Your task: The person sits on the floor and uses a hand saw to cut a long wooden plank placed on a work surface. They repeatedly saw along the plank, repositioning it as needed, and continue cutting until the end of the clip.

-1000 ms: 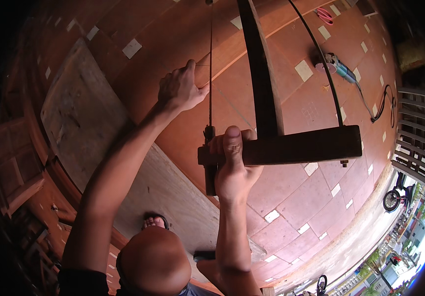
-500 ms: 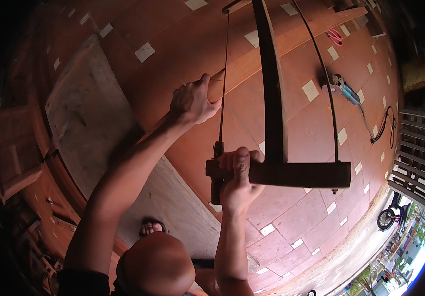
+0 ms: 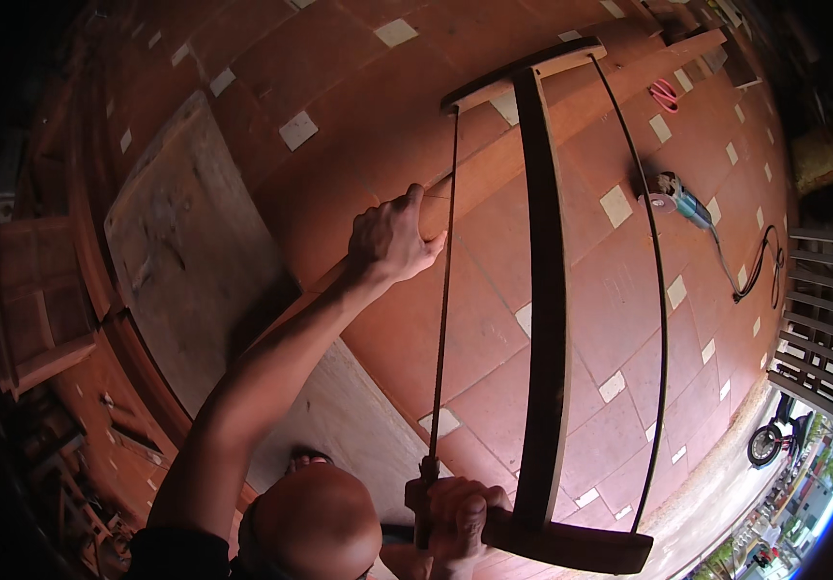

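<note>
Draws frame saw [image 3: 547,290] nearer body than in earlier frame, with right hand [image 3: 457,517] wrapped tight round near crossbar [image 3: 581,549]. Grips plank [image 3: 489,169] with left hand [image 3: 392,237] curled over it. Holds blade [image 3: 443,338] across plank, just right of left hand. Shows no severed piece, so seems part-way through cut, rest left to saw; cannot tell depth.
</note>
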A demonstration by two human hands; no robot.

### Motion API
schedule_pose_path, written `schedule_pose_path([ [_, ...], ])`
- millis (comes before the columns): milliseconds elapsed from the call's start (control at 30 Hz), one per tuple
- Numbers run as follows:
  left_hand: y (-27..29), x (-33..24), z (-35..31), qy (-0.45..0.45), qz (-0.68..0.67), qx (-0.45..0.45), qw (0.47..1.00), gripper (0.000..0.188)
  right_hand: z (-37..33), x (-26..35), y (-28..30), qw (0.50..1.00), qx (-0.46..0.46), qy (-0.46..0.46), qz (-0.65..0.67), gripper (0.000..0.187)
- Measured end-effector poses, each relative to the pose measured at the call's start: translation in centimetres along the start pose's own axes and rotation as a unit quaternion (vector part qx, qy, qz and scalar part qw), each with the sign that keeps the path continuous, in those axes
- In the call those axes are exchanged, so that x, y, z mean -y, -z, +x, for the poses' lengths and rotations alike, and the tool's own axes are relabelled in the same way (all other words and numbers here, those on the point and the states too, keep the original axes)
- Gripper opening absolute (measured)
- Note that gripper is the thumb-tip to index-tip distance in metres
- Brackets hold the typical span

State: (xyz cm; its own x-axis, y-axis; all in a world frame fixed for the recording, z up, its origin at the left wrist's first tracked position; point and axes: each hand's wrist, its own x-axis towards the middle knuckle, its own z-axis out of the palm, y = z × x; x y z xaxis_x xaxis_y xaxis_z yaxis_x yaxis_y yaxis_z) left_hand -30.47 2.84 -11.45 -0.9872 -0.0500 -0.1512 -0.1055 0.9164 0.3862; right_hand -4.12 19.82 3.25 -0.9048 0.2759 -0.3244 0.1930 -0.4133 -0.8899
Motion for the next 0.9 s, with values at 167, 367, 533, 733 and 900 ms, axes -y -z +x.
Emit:
schedule_pose_path([
  [167,0.1,-0.2,-0.1,-0.002,-0.011,-0.020,1.000,0.053,14.1,-3.9,-6.3,0.999,-0.001,0.035,-0.025,0.031],
  [367,0.7,-0.9,0.1,0.032,0.011,0.031,0.999,0.057,15.8,-3.4,-6.7,0.999,0.008,0.020,-0.050,0.030],
  [533,-0.1,-0.7,0.3,0.022,0.022,0.013,0.999,0.055,13.1,-2.3,-5.6,0.999,0.009,0.003,-0.034,0.031],
  [733,-0.8,0.9,0.6,0.013,-0.011,0.003,1.000,0.056,-1.1,2.1,0.7,0.998,0.058,-0.008,-0.034,0.031],
  [900,-1.0,0.7,0.4,0.026,-0.028,0.012,0.999,0.055,2.9,-0.9,-0.8,0.999,0.031,0.014,0.009,0.031],
])
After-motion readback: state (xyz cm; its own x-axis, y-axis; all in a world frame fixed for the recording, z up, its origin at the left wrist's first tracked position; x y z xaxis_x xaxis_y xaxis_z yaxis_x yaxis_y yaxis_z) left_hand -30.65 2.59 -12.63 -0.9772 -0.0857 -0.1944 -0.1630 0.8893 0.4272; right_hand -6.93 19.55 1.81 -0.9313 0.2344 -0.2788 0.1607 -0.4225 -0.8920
